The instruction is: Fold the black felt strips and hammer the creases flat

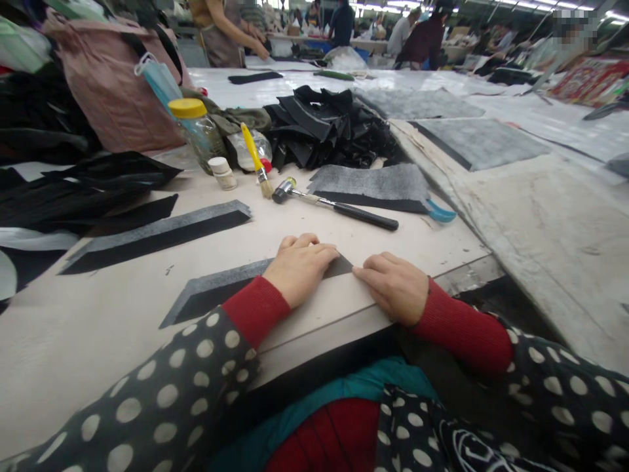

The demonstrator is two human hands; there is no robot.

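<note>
A black fabric strip (pixel 216 294) with a grey, speckled band along its far edge lies flat on the table in front of me. My left hand (pixel 303 269) rests across its right part, fingers laid over the fabric and pressing it down. At the strip's pointed right end, my right hand (pixel 393 285) has its thumb and fingers closed on the tip. Beyond my hands lies a hammer (pixel 339 206) with a black handle. A second black and grey strip (pixel 162 236) lies farther left, and a wider grey and black fabric piece (pixel 371 185) sits behind the hammer.
A yellow-handled brush (pixel 255 157), a small white bottle (pixel 223 174) and a yellow-lidded jar (pixel 196 131) stand behind. A heap of black pieces (pixel 324 124) lies at the back. Black fabric (pixel 73 190) covers the left; a blue curved object (pixel 441 212) lies right. Other people work farther off.
</note>
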